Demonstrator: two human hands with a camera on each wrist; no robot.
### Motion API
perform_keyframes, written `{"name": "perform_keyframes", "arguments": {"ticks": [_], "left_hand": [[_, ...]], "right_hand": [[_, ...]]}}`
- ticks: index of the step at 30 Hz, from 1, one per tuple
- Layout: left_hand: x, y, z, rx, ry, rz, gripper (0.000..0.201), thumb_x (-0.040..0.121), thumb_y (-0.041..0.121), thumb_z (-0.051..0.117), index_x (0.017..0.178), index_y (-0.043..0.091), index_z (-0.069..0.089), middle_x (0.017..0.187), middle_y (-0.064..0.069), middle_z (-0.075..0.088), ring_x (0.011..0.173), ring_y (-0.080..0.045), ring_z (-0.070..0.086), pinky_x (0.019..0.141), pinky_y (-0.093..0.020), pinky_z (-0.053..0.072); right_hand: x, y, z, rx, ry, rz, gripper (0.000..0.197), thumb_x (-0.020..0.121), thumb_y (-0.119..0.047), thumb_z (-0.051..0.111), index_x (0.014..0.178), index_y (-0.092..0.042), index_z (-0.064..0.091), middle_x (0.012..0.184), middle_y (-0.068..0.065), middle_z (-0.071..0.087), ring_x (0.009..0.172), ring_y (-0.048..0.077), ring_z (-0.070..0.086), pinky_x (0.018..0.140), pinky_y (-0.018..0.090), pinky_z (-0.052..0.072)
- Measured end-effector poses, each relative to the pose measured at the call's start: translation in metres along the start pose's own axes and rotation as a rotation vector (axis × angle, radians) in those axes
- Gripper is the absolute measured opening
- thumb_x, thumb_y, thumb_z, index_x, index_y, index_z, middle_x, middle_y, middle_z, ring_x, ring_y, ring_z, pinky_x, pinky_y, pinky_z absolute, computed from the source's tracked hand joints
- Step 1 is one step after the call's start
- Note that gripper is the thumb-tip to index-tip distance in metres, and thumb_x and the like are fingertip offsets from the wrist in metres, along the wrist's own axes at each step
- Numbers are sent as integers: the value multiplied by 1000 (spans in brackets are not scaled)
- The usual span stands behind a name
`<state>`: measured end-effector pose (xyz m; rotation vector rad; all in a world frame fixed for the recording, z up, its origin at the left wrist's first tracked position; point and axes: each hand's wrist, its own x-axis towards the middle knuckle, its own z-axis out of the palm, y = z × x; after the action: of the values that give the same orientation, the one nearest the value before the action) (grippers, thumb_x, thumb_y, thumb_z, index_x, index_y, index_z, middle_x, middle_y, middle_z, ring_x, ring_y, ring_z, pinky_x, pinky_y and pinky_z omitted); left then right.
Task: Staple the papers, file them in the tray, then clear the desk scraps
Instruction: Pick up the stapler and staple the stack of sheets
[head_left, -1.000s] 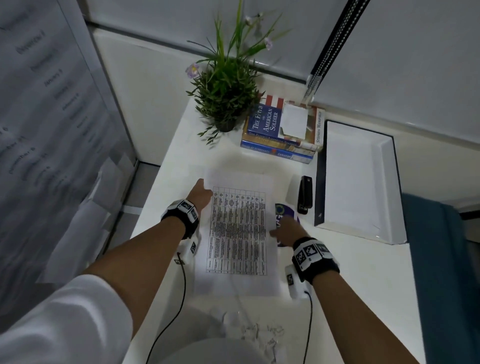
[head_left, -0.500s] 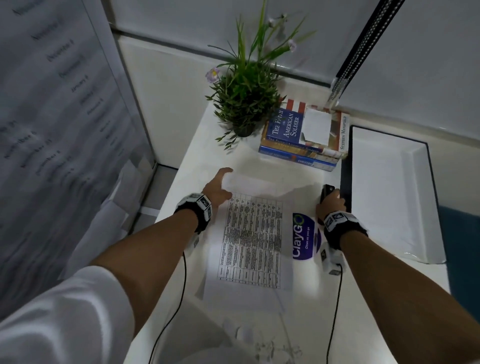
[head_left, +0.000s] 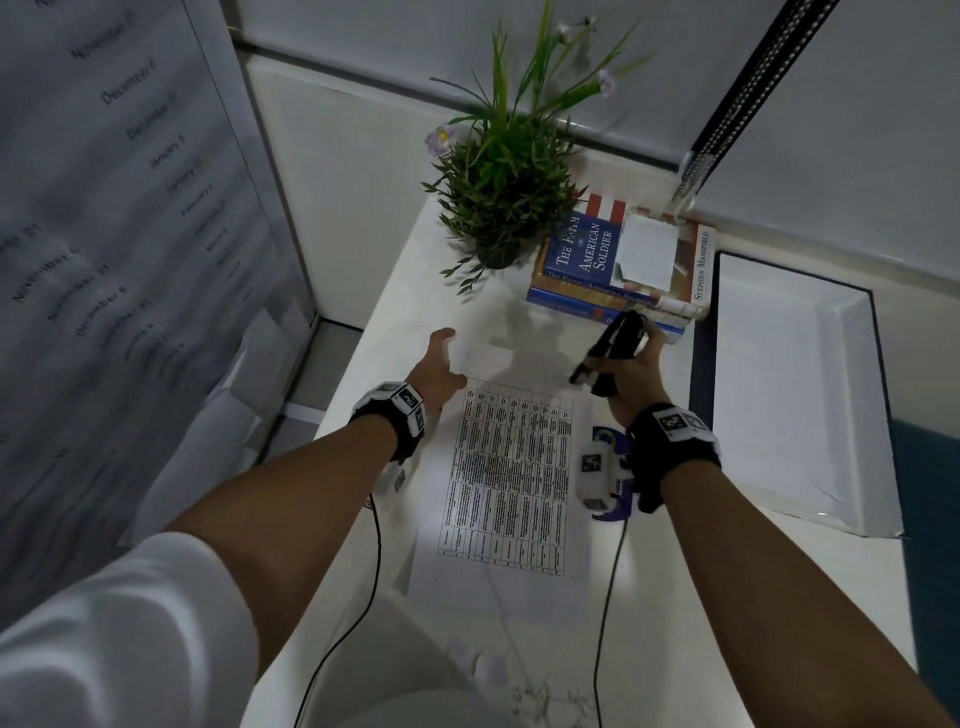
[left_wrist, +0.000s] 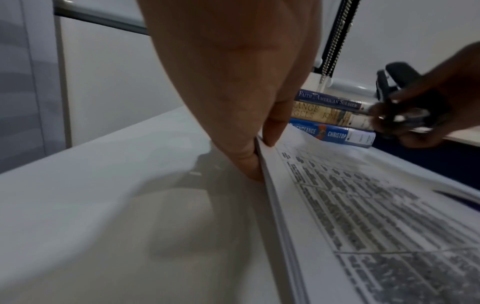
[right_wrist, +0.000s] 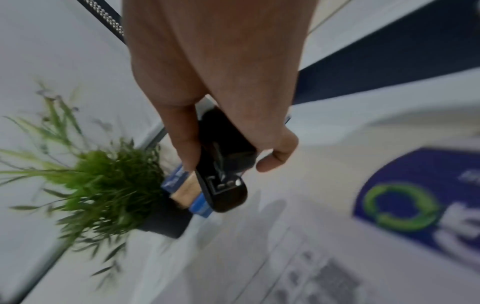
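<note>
While our left hand (head_left: 435, 370) pinches the papers (head_left: 511, 467), our right hand (head_left: 631, 376) grips the stapler (head_left: 615, 340) near stacked books (head_left: 621, 265) and a plant (head_left: 506, 192).

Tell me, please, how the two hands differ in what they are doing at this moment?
The left hand pinches the papers at their far left corner, low on the desk; the right hand grips the black stapler, raised above the desk. The left hand holds paper edges, while the right wraps a tool. Both wear wrist cameras.
</note>
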<state>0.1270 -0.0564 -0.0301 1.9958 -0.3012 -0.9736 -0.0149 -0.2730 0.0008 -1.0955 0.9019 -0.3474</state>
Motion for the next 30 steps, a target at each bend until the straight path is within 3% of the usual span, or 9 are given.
{"name": "perform_keyframes", "arguments": {"ticks": [3, 4, 6, 9, 12, 15, 19, 27, 30], "left_hand": [[-5, -1, 2, 22, -3, -50, 8, 86, 1, 54, 88, 5, 48, 76, -9, 46, 71, -23, 45, 53, -28, 33], [-6, -2, 2, 40, 1, -24, 10, 86, 2, 53, 81, 7, 46, 73, -9, 45, 70, -23, 45, 52, -27, 33], [-13, 0, 3, 30, -5, 16, 12, 87, 1, 51, 98, 5, 54, 87, -16, 59, 79, -25, 51, 61, -29, 42], [-24, 5, 5, 53, 11, 89, 44, 87, -2, 47, 130, 3, 49, 126, -19, 60, 109, -30, 58, 93, -37, 45], [-32, 6, 8, 36, 66, 147, 46, 88, 0, 46, 134, 4, 47, 129, -20, 59, 113, -33, 58, 88, -33, 43], [-38, 6, 8, -9, 77, 146, 42, 86, 3, 46, 129, 7, 51, 120, -20, 63, 102, -30, 60, 79, -31, 44], [-42, 8, 6, -4, 90, 176, 48, 75, 16, 40, 119, 5, 53, 111, -22, 65, 98, -35, 61, 84, -43, 49], [-37, 6, 11, 31, 133, 200, 23, 86, 2, 46, 106, 1, 58, 100, -22, 66, 84, -30, 58, 73, -38, 46], [-37, 5, 14, -1, 116, 223, 18, 85, 0, 46, 98, -3, 57, 87, -23, 64, 68, -25, 50, 64, -33, 39]], "right_hand": [[-1, -7, 47, 203, -42, -22, 45, 75, 17, 55, 100, -20, 48, 95, 11, 52, 87, 31, 57, 75, 46, 50], [-1, -9, 61, 254, -38, -25, 33, 80, 12, 55, 96, -16, 49, 91, 11, 54, 85, 32, 59, 77, 49, 51], [-3, -12, 87, 286, -22, -50, 15, 85, 5, 55, 92, -6, 50, 89, 16, 60, 84, 33, 63, 76, 50, 52], [-6, -13, 114, 242, -16, -63, 17, 86, -3, 58, 102, -2, 50, 87, 16, 62, 82, 30, 66, 76, 45, 55], [-9, -9, 131, 157, -38, -60, 20, 85, -9, 62, 100, -6, 51, 83, 12, 64, 82, 28, 67, 82, 51, 56], [-14, -6, 139, 64, -69, -56, 12, 84, -10, 63, 87, -10, 52, 78, 10, 65, 82, 31, 66, 85, 56, 53], [-20, -5, 143, -30, -62, -35, 11, 85, -12, 62, 87, -9, 52, 78, 15, 64, 79, 34, 66, 82, 56, 55], [-26, -6, 153, -112, 93, -63, 15, 83, -16, 62, 78, -7, 51, 62, 12, 61, 53, 26, 63, 64, 41, 57], [-27, -6, 158, -144, 154, -99, 20, 82, -18, 61, 67, -12, 50, 58, 11, 59, 48, 25, 62, 57, 37, 56]]}}
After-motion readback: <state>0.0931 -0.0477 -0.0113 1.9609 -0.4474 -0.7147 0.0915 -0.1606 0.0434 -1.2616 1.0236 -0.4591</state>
